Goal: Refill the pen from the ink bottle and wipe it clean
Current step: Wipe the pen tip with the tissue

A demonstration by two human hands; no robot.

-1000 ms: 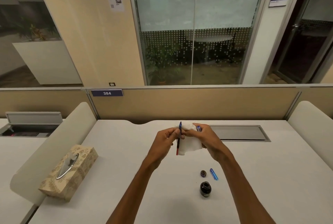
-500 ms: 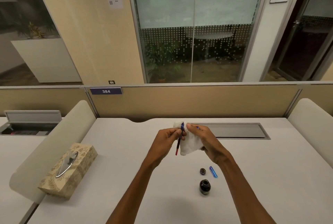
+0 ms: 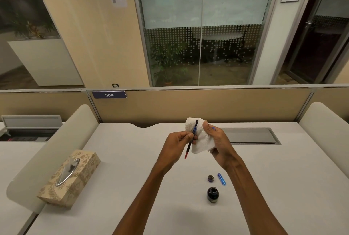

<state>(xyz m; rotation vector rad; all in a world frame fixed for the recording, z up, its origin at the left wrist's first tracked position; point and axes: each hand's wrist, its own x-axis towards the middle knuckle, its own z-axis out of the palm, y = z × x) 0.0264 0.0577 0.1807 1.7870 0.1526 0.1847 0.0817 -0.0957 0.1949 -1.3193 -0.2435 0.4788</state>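
Around the open ink bottle (image 3: 212, 194) the bench (image 3: 132, 187) lies bare to its left and near side, while the bottle cap (image 3: 210, 178) and blue pen cap (image 3: 221, 178) crowd just beyond it and the tissue box (image 3: 69, 177) sits well apart leftward.

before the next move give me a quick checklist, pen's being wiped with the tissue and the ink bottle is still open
1. Pen held firmly: ok, the left hand pinches it near the middle.
2. Tissue against the pen's tip: ok, the right hand presses it there, and a dark ink streak shows on it.
3. Tip fully clean: cannot tell, too small to see.
4. Ink bottle upright and clear of the arms: ok, it stands on the desk between the forearms.
5. Bottle closed: not ok, its cap lies beside it.
6. Blue pen part within reach: ok, next to the cap.
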